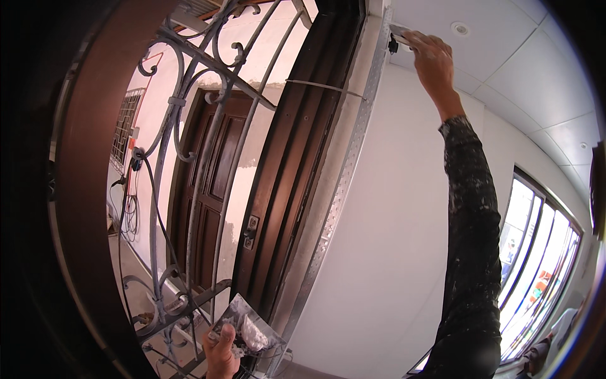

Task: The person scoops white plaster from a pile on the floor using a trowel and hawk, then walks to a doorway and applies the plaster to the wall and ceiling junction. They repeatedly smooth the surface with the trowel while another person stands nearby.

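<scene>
Paste (255, 336) lies on the plate (274, 339) before the door frame (297, 170), with the grille (177, 101) left and the wall (391, 208) right.

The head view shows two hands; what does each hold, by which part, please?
Left hand holds a smeared plate by its near edge; right hand holds a flat tool, grip unclear.

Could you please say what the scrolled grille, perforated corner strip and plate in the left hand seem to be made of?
Scrolled grille: probably iron or steel, matt grey; curled bars meet at collars.
Perforated corner strip: likely metal, silvery; light glints along it.
Plate in the left hand: perhaps grey metal; thin straight edges, but smears leave doubt.
</scene>
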Demonstrator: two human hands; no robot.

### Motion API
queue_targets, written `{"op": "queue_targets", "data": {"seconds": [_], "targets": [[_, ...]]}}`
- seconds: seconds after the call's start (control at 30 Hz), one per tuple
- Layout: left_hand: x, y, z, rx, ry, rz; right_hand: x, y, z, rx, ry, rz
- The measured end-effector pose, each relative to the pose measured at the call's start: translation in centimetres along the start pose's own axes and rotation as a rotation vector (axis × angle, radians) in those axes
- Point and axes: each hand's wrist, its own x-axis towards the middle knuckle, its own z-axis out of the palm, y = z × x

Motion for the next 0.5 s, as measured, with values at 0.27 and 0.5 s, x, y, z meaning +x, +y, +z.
{"op": "queue_targets", "data": {"seconds": [0.27, 0.5], "targets": [[-0.5, -2.4, -0.4, 0.157, -0.068, 0.229, 2.4, -2.0, 3.8, -0.052, -0.022, 0.033], [-0.5, -1.9, -0.4, 0.144, 0.065, 0.156, 2.4, -2.0, 5.7, -0.109, -0.052, 0.011]]}}
